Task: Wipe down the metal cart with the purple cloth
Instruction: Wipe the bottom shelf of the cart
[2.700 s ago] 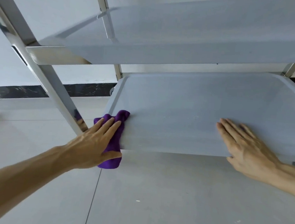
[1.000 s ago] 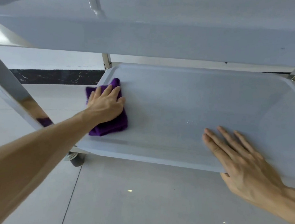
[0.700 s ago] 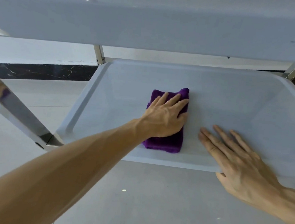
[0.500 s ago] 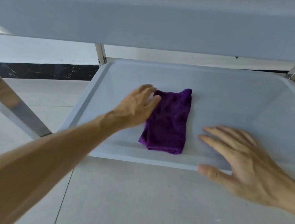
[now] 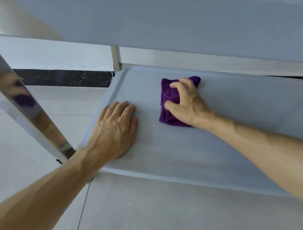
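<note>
I am pressing my left hand [image 5: 115,130] flat on the near left part of the cart's lower shelf [image 5: 189,155], fingers straight and holding nothing, so it is only bracing the metal cart [image 5: 155,23]. My right hand [image 5: 186,103] is lying on the purple cloth [image 5: 167,94], which is sitting bunched on that same shelf toward the back, a little left of its middle. The fingers of that hand are curling into the fabric and gathering it, with the thumb pinching the near edge.

I am judging the step in hand to be wiping the right half of this shelf with the right hand. To do it well I should be flattening the cloth before sweeping, since a crumpled wad is touching only a small patch of metal. I would be spreading my palm over it, pressing evenly and drawing it in long overlapping strokes from the back rim toward the front lip, then running it into the rounded corners where dirt tends to collect. The upper shelf [image 5: 173,21] is hanging just above, so I should be keeping the forearm low. The bracing hand should be holding firm, because I expect the cart could roll.
</note>
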A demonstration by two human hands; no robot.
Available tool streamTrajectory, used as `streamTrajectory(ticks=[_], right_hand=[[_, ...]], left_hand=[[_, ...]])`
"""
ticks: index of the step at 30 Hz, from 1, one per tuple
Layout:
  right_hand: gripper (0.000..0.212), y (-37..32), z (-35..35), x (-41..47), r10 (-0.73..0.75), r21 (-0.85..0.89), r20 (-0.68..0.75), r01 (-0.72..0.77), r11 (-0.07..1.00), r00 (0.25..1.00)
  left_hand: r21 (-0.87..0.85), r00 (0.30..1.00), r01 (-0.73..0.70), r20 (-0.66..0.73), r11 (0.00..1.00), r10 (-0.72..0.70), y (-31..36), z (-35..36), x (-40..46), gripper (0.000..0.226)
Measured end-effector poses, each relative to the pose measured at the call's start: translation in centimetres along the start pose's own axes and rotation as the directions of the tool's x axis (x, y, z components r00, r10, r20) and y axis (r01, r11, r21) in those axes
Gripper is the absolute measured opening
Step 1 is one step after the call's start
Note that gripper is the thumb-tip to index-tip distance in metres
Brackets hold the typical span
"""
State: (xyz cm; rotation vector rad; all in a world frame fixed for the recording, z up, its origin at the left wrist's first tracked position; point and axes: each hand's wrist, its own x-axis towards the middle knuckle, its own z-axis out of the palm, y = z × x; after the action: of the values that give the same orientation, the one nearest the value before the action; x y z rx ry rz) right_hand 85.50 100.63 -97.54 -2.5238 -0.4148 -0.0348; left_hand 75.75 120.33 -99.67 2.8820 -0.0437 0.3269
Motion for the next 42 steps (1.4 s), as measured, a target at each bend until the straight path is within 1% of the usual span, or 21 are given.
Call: streamTrajectory(ticks=[3, 5, 6, 8, 10, 11, 12, 14, 17, 19, 21, 23, 26, 27, 28, 30, 34, 37, 40, 42], right_hand=[[0.063, -0.6, 0.9, 4.7, 0.097, -0.074, 0.016, -0.095, 0.993, 0.995], [0.060, -1.8, 1.9, 7.2, 0.116, -0.171, 0.021, -0.111, 0.979, 0.993], [0.058, -2.6, 2.6, 8.1, 0.082, -0.224, 0.026, -0.075, 0.972, 0.996], [0.048, -4.5, 4.1, 9.0, -0.074, -0.254, 0.047, 0.083, 0.964, 0.996], [0.037, -6.0, 5.4, 9.0, -0.271, -0.184, 0.108, 0.287, 0.940, 0.957], [0.033, -6.4, 5.7, 9.0, -0.336, -0.131, 0.144, 0.355, 0.926, 0.931], [0.031, -6.5, 5.7, 9.0, -0.373, -0.088, 0.172, 0.391, 0.916, 0.912], [0.034, -6.2, 5.4, 9.4, -0.386, -0.070, 0.185, 0.404, 0.912, 0.904], [0.049, -5.2, 4.8, 10.0, -0.307, -0.125, 0.203, 0.336, 0.934, 0.930], [0.052, -3.7, 3.6, 10.3, -0.251, -0.161, 0.188, 0.282, 0.946, 0.950], [0.050, -0.7, 1.5, 10.2, -0.185, -0.192, 0.106, 0.203, 0.960, 0.977], [0.049, 3.5, -1.2, 9.6, -0.065, -0.216, 0.001, 0.064, 0.974, 0.998], [0.053, 8.7, -4.5, 8.1, 0.155, -0.248, -0.087, -0.172, 0.953, 0.984], [0.052, 9.3, -4.9, 7.8, 0.191, -0.265, -0.099, -0.211, 0.941, 0.977], [0.050, 9.4, -5.0, 7.6, 0.190, -0.285, -0.102, -0.212, 0.935, 0.976], [0.047, 8.2, -4.1, 7.2, 0.112, -0.307, -0.080, -0.132, 0.943, 0.990], [0.052, 4.6, -1.5, 4.2, -0.074, -0.289, 0.032, 0.081, 0.954, 0.997], [0.056, 2.9, -0.5, 0.5, -0.221, -0.288, 0.100, 0.241, 0.927, 0.970], [0.055, 3.1, -1.2, -3.1, -0.315, -0.239, 0.169, 0.349, 0.906, 0.934], [0.053, 4.7, -3.0, -4.9, -0.345, -0.197, 0.215, 0.386, 0.901, 0.914]], left_hand=[[-0.015, 1.000, 0.000, -0.017, 1.000, 0.000, -0.1, 0.1, 0.0, 0.044], [-0.018, 1.000, 0.010, -0.018, 1.000, -0.010, -0.2, 0.1, 0.0, 0.045], [-0.015, 1.000, 0.012, -0.016, 1.000, -0.013, -0.2, 0.1, 0.0, 0.046], [-0.003, 1.000, 0.006, -0.006, 1.000, -0.006, -0.3, 0.1, 0.0, 0.047], [0.003, 1.000, -0.005, -0.003, 1.000, 0.005, -0.4, 0.0, -0.1, 0.047], [0.000, 1.000, -0.004, -0.005, 1.000, 0.004, -0.5, 0.0, -0.1, 0.046], [-0.006, 1.000, -0.002, -0.007, 1.000, 0.002, -0.5, -0.1, -0.1, 0.045], [-0.009, 1.000, 0.000, -0.015, 1.000, -0.001, -0.6, -0.1, -0.1, 0.044], [0.002, 1.000, -0.003, -0.016, 1.000, 0.003, -0.5, 0.1, 0.0, 0.044], [-0.002, 1.000, 0.010, -0.014, 1.000, -0.010, -0.3, 0.2, 0.2, 0.044], [-0.002, 1.000, 0.022, -0.015, 1.000, -0.022, -0.1, 0.3, 0.3, 0.045], [0.002, 1.000, 0.022, -0.017, 1.000, -0.022, 0.0, 0.4, 0.4, 0.045], [0.001, 1.000, 0.018, -0.015, 1.000, -0.018, 0.0, 0.6, 0.6, 0.044], [0.005, 1.000, 0.016, -0.014, 1.000, -0.016, 0.0, 0.6, 0.6, 0.044], [0.011, 1.000, 0.013, -0.016, 1.000, -0.013, 0.0, 0.6, 0.6, 0.043], [0.020, 1.000, 0.009, -0.024, 1.000, -0.009, 0.0, 0.6, 0.7, 0.041], [0.013, 0.999, 0.016, -0.029, 1.000, -0.016, 0.0, 0.2, 0.7, 0.041], [0.027, 1.000, 0.008, -0.023, 1.000, -0.007, 0.3, 0.0, 0.5, 0.049], [0.024, 1.000, 0.017, -0.014, 1.000, -0.016, 0.4, -0.2, 0.4, 0.041], [0.024, 1.000, 0.007, -0.012, 1.000, -0.007, 0.4, -0.1, 0.3, 0.038]])
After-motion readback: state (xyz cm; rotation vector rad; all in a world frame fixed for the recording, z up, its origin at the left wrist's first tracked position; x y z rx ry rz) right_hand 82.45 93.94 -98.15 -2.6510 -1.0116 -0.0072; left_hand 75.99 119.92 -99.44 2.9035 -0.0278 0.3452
